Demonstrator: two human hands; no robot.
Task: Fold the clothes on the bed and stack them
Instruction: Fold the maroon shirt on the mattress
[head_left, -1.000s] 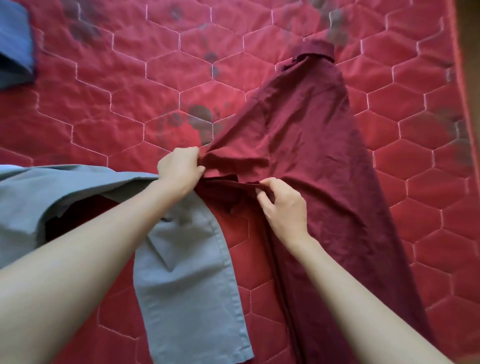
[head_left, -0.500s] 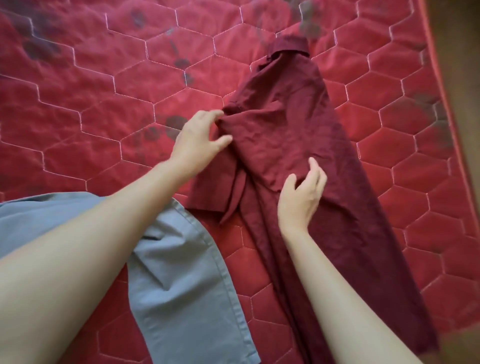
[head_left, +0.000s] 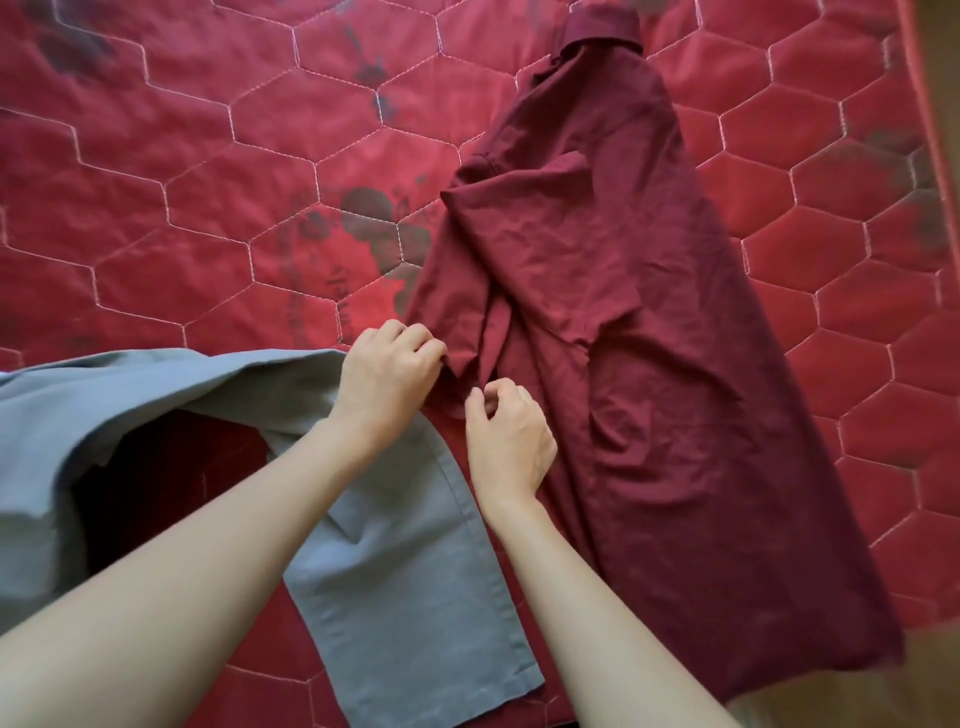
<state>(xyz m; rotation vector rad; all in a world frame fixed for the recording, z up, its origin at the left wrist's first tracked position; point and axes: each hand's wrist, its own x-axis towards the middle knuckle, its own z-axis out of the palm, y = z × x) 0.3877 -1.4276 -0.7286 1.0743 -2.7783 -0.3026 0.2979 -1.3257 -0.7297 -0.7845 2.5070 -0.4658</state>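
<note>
The dark red shirt (head_left: 613, 322) lies on the red bed cover (head_left: 208, 182). The left hand (head_left: 387, 371) pinches its folded sleeve. The right hand (head_left: 506, 439), fingers curled, touches the sleeve's edge just beside it.

free: red quilt (head_left: 218, 171) far-left of maroon shirt (head_left: 623, 312) | obstacle: grey garment (head_left: 395, 571) under left forearm

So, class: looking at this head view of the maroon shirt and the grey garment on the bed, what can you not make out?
- Grey garment: cut off by the left edge, partly under the left forearm; its type is unclear.
- Maroon shirt: front hidden by its own folds; hem corner blurred at the lower right.
- Right hand: fingertips curl out of sight, so any pinch is uncertain.
- Left hand: grips the shirt's edge, fingertips hidden.
</note>
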